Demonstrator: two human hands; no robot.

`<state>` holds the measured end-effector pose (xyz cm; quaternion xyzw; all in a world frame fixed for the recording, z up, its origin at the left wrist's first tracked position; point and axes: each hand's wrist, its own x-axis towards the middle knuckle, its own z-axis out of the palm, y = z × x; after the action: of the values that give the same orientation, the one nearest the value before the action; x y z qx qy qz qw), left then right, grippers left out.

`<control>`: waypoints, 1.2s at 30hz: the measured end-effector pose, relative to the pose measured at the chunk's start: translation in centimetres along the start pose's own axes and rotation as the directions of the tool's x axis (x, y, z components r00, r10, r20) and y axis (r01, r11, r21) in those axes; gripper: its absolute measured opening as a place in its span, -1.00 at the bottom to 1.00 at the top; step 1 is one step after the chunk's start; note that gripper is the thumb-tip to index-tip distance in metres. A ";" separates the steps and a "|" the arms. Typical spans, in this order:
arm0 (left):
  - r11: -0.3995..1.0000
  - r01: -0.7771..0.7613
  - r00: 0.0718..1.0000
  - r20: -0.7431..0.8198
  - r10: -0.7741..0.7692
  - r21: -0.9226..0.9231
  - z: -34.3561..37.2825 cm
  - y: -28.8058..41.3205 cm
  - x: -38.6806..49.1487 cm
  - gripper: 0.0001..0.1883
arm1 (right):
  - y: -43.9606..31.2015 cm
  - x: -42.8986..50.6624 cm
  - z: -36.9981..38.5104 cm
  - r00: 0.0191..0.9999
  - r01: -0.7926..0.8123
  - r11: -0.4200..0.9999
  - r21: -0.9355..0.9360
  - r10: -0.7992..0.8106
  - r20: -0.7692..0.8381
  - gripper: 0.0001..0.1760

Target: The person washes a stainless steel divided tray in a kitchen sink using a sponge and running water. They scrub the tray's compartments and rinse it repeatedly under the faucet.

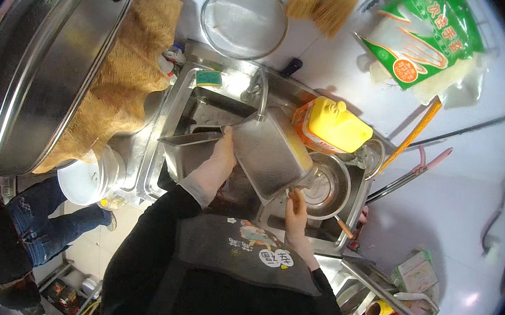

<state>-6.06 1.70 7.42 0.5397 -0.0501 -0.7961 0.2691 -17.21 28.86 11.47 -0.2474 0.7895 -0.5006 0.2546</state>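
Note:
A deep rectangular stainless steel pan (271, 155) is tilted over the sink (160, 115), its outer bottom facing up, just below the curved faucet (264, 85). My left hand (220, 161), in a thin translucent glove, grips its left end. At the lower right corner, my right hand (297, 208) holds the rim with bent fingers. A second rectangular steel pan (183, 157) rests tilted in the sink, partly behind my left forearm. Close to my right hand sits a round metal pan (339, 189) with a wooden handle. Whether water is running is unclear.
A green-and-yellow sponge (208, 78) and a yellow jug (338, 127) stand along the sink's back. To the left are a large metal vessel (59, 59) with brown cloth (127, 75), white buckets (84, 176) and another person's legs (55, 229). A strainer (244, 18) hangs on the wall.

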 end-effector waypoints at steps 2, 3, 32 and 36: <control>0.974 -0.112 0.994 0.013 0.112 0.196 -0.1 -0.1 -0.7 -0.36 | 2.4 1.0 1.6 0.864 -0.498 0.746 0.442 0.470 0.181 -0.60; 0.975 -0.163 0.986 0.066 0.155 0.152 -0.3 -0.4 -1.1 -0.34 | 3.5 1.8 2.5 0.688 -0.681 0.466 0.565 0.671 0.276 -0.58; 0.925 0.362 0.929 0.119 -0.349 -0.111 -4.1 1.0 5.4 -0.74 | 4.4 13.6 5.0 0.905 -0.141 0.563 0.814 0.406 -0.124 -0.55; 0.929 0.370 0.915 0.170 -0.365 0.004 -2.6 1.2 4.5 -0.69 | 6.1 11.8 4.6 0.835 -0.166 0.380 0.910 0.545 -0.075 -0.54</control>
<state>-4.47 -0.94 3.08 0.4669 0.0407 -0.8755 0.1173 -23.84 20.51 2.37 0.1956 0.4847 -0.7993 0.2966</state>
